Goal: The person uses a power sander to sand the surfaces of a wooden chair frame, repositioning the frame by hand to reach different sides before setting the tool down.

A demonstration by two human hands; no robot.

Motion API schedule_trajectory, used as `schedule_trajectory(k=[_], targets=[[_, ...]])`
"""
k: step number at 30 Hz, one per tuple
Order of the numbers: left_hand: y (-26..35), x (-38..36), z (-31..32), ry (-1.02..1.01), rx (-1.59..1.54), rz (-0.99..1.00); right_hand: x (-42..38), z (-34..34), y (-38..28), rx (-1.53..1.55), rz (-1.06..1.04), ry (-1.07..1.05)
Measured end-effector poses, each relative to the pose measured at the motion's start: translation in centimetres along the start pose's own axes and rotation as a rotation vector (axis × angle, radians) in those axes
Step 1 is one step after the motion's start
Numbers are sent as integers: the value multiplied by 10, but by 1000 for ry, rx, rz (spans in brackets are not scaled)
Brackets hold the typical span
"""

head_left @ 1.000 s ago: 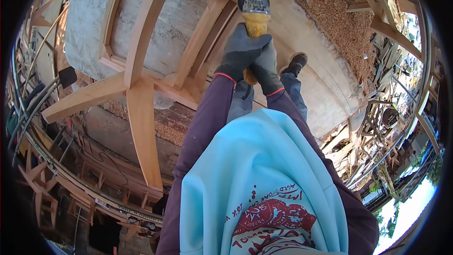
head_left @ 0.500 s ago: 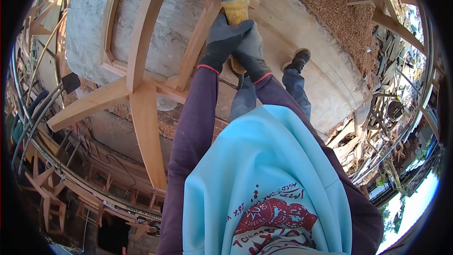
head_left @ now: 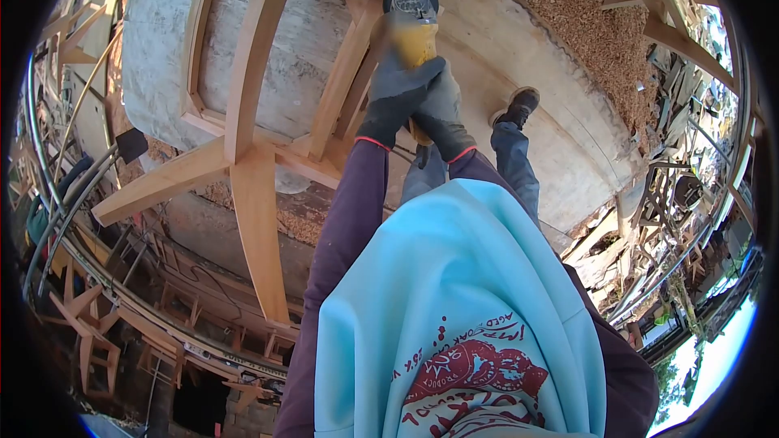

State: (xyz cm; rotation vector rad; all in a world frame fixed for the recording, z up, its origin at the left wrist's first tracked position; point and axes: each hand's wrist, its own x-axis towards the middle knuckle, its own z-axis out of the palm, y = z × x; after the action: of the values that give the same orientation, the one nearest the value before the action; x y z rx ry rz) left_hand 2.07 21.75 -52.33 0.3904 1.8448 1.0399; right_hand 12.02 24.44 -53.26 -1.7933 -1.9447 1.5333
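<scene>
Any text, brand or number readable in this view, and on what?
Red print on the light blue shirt: upside down to the camera and folded, not reliably readable.
Label on the grinder head, held in both hands: too small and blurred to read.
Nothing else shows text.

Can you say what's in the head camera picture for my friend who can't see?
Two gloved hands, left and right, grip a yellow grinder against a wooden chair frame. Sawdust lies nearby.
</scene>
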Motion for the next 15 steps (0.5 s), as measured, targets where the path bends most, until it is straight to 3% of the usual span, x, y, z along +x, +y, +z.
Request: schedule_trajectory(k=[4,11,15], targets=[[4,19,-25,57,-44,-91,18,13,-32,-3,-48,-82],[11,26,-42,66,-170,-65,27,23,-47,-5,-70,-110],[-4,20,-32,88,-49,-56,15,18,-35,43,-86,-99]])
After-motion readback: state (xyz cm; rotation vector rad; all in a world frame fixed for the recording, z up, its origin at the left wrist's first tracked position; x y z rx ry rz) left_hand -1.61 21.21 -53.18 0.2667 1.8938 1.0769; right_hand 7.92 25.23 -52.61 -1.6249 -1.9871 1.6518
